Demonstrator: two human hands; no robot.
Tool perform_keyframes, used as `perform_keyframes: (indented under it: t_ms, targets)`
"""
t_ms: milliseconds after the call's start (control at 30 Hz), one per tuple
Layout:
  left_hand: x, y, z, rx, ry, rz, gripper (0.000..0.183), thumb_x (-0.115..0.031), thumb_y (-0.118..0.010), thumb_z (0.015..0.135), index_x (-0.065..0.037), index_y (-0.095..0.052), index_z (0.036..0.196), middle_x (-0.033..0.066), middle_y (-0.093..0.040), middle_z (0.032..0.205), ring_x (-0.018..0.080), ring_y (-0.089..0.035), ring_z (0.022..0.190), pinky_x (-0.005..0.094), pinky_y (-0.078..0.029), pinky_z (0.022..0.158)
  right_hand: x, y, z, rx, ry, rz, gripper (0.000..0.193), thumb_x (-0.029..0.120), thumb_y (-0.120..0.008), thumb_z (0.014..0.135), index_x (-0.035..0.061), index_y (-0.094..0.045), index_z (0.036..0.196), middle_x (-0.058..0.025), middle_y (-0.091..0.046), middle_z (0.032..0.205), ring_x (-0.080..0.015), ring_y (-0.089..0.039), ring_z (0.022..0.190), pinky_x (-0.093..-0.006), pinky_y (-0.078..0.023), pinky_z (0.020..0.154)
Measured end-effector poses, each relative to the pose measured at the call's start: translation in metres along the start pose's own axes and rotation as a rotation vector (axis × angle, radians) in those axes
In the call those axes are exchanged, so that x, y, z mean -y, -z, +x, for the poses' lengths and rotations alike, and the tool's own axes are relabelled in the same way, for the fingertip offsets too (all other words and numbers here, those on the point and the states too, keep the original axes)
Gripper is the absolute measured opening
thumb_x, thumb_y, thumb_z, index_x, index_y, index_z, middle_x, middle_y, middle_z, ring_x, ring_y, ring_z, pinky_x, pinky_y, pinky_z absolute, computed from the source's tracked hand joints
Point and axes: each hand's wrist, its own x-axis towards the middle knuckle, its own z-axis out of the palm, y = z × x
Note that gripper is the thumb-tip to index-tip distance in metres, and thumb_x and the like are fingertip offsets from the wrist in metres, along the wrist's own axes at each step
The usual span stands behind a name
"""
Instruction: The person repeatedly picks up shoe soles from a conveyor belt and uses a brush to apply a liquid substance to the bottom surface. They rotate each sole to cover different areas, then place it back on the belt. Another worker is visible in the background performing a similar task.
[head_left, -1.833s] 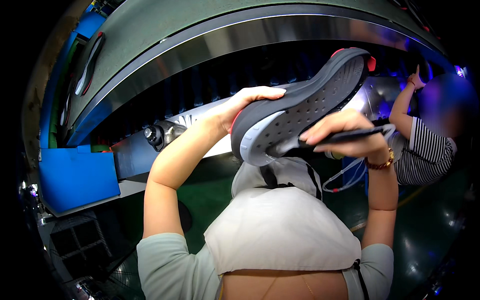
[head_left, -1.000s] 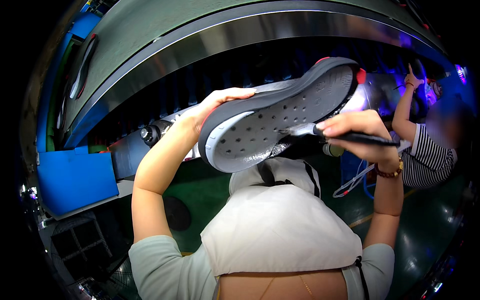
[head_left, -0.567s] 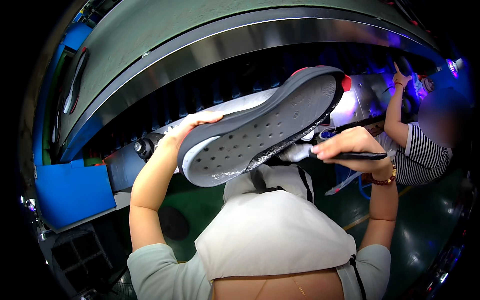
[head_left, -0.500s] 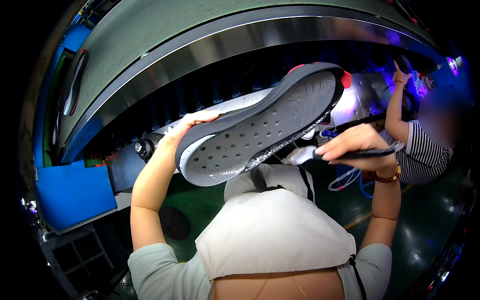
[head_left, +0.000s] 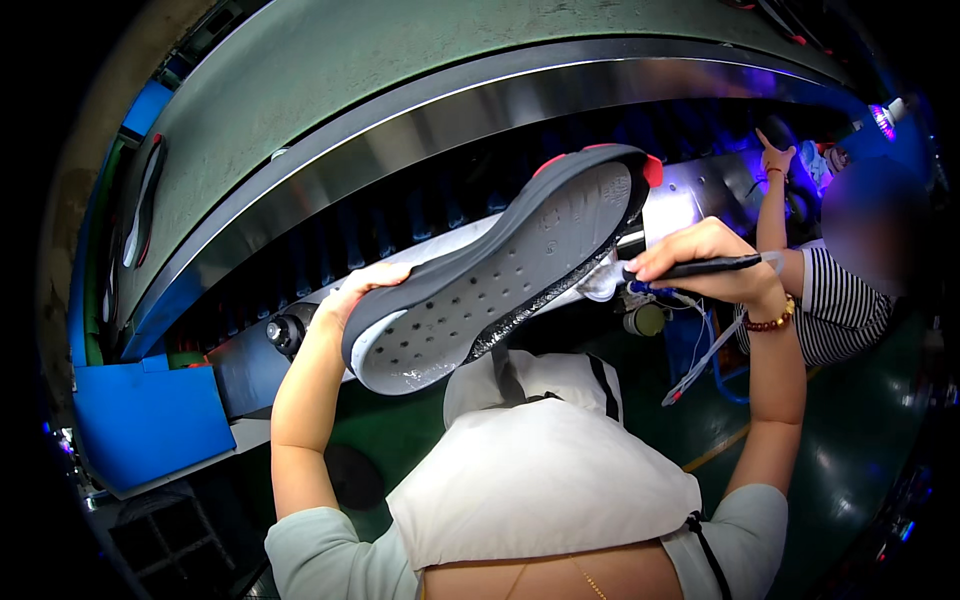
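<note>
One shoe sole [head_left: 500,280]: held up at a slant between the two hands, above the edge of the metal ledge [head_left: 245,380]; its grey, hole-dotted face is turned toward the camera, with the pale blue rim at lower left and the red tip at upper right.
Near edge: coated with a dark, glossy wet strip [head_left: 535,308]; shine is also seen at the lower left end.
Left hand [head_left: 365,292]: closed around the lower left end of the sole, with some of its fingers hidden.
Right hand [head_left: 705,262]: clenched around the brush, pinched toward the bristle end; a beaded bracelet [head_left: 770,320] is worn at the wrist.
Brush [head_left: 735,263]: held nearly level, its pale bristles just beside the sole's near edge; whether contact is made cannot be told.
Ledge: occupied at left by a dark-capped bottle [head_left: 285,335], partly hidden.
Green belt [head_left: 350,60]: bordered by a shiny metal rim [head_left: 450,112]; another sole [head_left: 143,205] is laid at its left end.
Far left: filled by a blue box [head_left: 150,415].
Far right: occupied by a co-worker in a striped shirt [head_left: 845,310], one hand [head_left: 775,157] raised toward a dark object.
</note>
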Motion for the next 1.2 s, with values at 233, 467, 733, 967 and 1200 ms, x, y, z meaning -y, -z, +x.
perform_keyframes:
  t_ms: [233,467,733,967,1200]
  targets:
    - [0.031,-0.008,0.06,0.166,-0.053,-0.33,0.04,-0.026,-0.059,0.075,-0.001,-0.055,0.106,0.0161,-0.059,0.099,0.0264,-0.059,0.084,0.0353,-0.047,0.077,0.022,-0.055,0.03,-0.141,-0.13,0.328,0.018,0.003,-0.063,0.072,-0.0003,-0.064,0.091,-0.0091,-0.064,0.078,-0.0099,-0.06,0.064,-0.0196,-0.046,0.057]
    - [0.048,-0.028,0.069,0.218,-0.153,-0.411,0.043,-0.029,-0.054,0.076,-0.002,-0.054,0.109,0.0146,-0.058,0.103,0.0261,-0.058,0.089,0.0366,-0.045,0.082,-0.027,-0.087,0.025,-0.505,-0.219,0.355,0.012,0.004,-0.062,0.074,-0.0021,-0.064,0.085,-0.0056,-0.062,0.074,-0.0065,-0.056,0.064,-0.0183,-0.044,0.057]
    - [0.06,-0.029,0.07,0.163,-0.064,-0.46,0.045,-0.029,-0.056,0.073,-0.001,-0.054,0.108,0.0149,-0.059,0.101,0.0265,-0.059,0.087,0.0366,-0.046,0.08,-0.076,-0.087,0.03,-1.083,-0.306,-0.057,0.011,0.003,-0.061,0.076,-0.0007,-0.063,0.085,-0.0089,-0.063,0.076,-0.0109,-0.059,0.066,-0.0207,-0.045,0.059]
    - [0.045,-0.034,0.063,0.147,-0.081,-0.357,0.046,-0.029,-0.056,0.072,0.0,-0.054,0.107,0.0154,-0.06,0.099,0.027,-0.059,0.085,0.0368,-0.047,0.079,-0.015,-0.121,0.028,-0.59,-0.11,0.142,0.015,0.005,-0.062,0.073,-0.0015,-0.063,0.086,-0.0132,-0.064,0.079,-0.0137,-0.061,0.064,-0.0227,-0.048,0.056]
    - [-0.034,-0.012,0.033,0.074,-0.604,-0.211,0.057,-0.041,-0.039,0.08,0.003,-0.046,0.116,0.0248,-0.053,0.107,0.0339,-0.059,0.085,0.0408,-0.048,0.075,-0.035,-0.075,-0.023,-0.955,0.09,1.035,0.016,0.007,-0.052,0.082,-0.0023,-0.058,0.093,-0.0187,-0.061,0.094,-0.0037,-0.041,0.041,-0.0143,-0.035,0.041]
